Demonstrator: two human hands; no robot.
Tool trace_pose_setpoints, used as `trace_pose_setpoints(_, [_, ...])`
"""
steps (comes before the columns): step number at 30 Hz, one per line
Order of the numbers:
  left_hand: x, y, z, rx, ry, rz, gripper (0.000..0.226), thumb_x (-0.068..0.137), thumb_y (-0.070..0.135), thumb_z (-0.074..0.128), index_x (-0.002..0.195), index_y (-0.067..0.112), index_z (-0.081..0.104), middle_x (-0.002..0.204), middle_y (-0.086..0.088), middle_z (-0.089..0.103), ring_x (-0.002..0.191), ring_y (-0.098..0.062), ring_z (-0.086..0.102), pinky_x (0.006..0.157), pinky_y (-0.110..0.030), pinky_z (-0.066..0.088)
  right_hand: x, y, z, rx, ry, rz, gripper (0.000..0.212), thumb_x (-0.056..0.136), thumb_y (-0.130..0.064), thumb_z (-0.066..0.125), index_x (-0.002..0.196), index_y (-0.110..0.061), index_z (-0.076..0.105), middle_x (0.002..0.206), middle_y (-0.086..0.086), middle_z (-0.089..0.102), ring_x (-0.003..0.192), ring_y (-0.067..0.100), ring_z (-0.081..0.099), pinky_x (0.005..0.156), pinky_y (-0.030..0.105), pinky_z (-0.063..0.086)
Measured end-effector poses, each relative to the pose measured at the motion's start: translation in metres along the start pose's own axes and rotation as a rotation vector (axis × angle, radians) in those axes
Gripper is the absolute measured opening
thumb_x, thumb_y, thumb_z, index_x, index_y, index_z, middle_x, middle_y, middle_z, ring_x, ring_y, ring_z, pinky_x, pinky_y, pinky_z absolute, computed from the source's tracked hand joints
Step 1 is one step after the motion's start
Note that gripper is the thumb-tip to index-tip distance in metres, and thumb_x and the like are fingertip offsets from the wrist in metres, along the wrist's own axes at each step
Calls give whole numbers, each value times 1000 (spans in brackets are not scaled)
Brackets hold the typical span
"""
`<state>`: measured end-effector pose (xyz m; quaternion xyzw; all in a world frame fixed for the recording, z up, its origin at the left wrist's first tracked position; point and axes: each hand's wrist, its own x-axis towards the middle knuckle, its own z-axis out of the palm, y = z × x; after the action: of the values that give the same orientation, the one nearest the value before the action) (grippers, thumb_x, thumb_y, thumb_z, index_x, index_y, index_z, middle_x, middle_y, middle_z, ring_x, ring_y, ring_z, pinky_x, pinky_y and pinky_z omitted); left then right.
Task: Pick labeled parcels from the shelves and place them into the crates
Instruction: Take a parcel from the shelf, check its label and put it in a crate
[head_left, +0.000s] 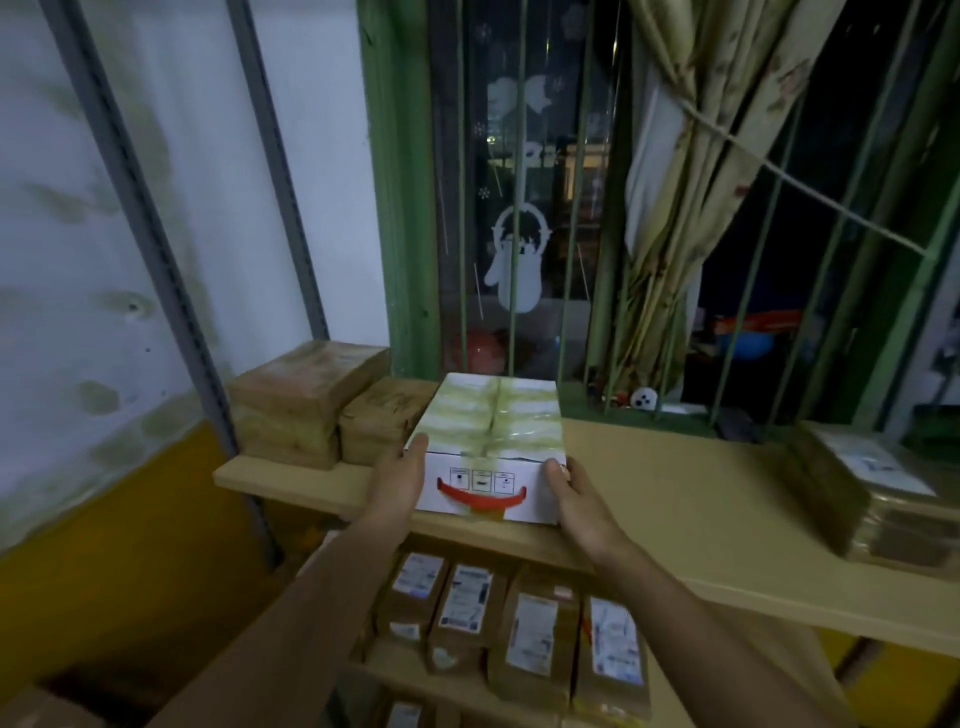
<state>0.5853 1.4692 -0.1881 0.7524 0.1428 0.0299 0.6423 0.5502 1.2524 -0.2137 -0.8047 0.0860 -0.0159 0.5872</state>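
A white taped parcel (491, 431) with a red curved mark on its front lies on the top shelf (675, 499), its front edge at the shelf's lip. My left hand (399, 480) grips its left front corner, thumb on top. My right hand (576, 499) grips its right front corner, thumb on the top edge. Several brown parcels with white labels (519, 623) stand in a row on the shelf below.
Two stacked brown parcels (306, 400) and a smaller one (382, 418) sit left of the white parcel. A labeled wrapped parcel (857, 488) lies at the shelf's right end. A barred window with a tied curtain (675, 182) is behind. A grey shelf upright (171, 291) runs down the left.
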Motion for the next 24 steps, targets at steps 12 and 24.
trace_pose_setpoints(12, [-83, 2, 46, -310, 68, 144, 15, 99, 13, 61, 114, 12, 61, 101, -4, 68, 84, -14, 72, 71, -43, 59, -30, -2, -67, 483, 230, -97, 20, 93, -30, 68, 111, -25, 60, 114, 2, 67, 96, 18, 67, 82, 47, 56])
trace_pose_setpoints(24, [-83, 19, 74, -628, -98, 6, 24, 104, 16, 51, 107, 18, 75, 109, -9, 75, 94, -30, 73, 78, -48, 61, -35, -62, -112, 636, 116, -370, 36, 105, -53, 37, 131, -37, 57, 126, -2, 68, 117, 24, 65, 87, 46, 57])
